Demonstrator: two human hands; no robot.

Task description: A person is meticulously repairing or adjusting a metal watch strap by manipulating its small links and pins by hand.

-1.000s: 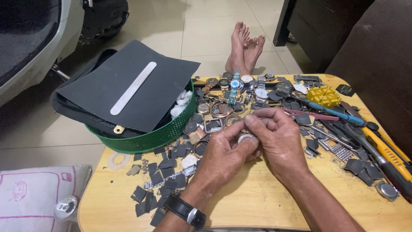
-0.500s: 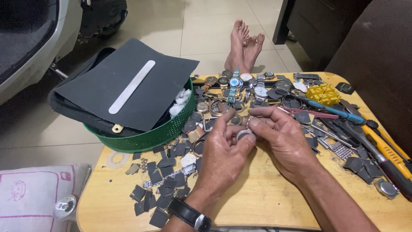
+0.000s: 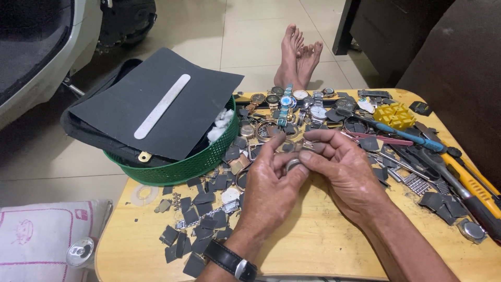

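Observation:
My left hand and my right hand meet over the middle of a round wooden table. Together they pinch a small round metal watch case between thumbs and fingertips. My left wrist wears a watch with a black strap. Just beyond my fingers lies a heap of wristwatches and loose watch parts. Several small dark grey square pieces are scattered on the table to the left of my left hand.
A green basket at the table's left holds a black bag, a dark sheet and a metal strip. Screwdrivers and tools and a yellow block lie at right. Someone's bare feet rest on the floor beyond. A white cushion sits lower left.
Both hands stay together on the small watch case; the fingers have shifted slightly around it. Nothing else on the table has moved.

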